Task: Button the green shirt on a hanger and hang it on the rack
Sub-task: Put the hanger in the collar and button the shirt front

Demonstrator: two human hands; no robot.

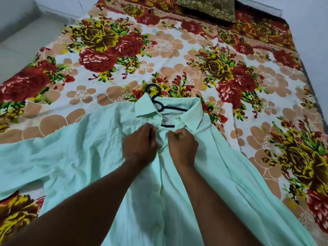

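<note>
Both forearms reached forward from the bottom edge, running over the lower front of the shirt (pixel 85 157) and covering part of it. The left hand (pixel 139 145) lay knuckles up, its fingers curled in and pinching the left edge of the placket (pixel 160 174) just under the collar (pixel 147 108). The right hand (pixel 182 145) sat just beside it, also knuckles up and curled, with thumb and fingertips nipping the facing edge of cloth. The two hands were near each other but apart, with a narrow strip of bunched fabric between them. Whether a button was caught in either pinch could not be told, since the fingers hid that spot.

The shirt lay flat, front up, on the bed's flowered sheet (pixel 159 45), collar pointing away from the person and one sleeve spread out to the left. The black hanger (pixel 154 95) was inside it: its hook stuck out past the collar onto the sheet, and a stretch of its bar showed in the open neck. One button (pixel 177 119) sat on the collar stand, undone. Another button (pixel 156 188) showed on the placket below the hands, between the forearms.

At the far end of the bed lay a dark patterned pillow (pixel 207 8).
</note>
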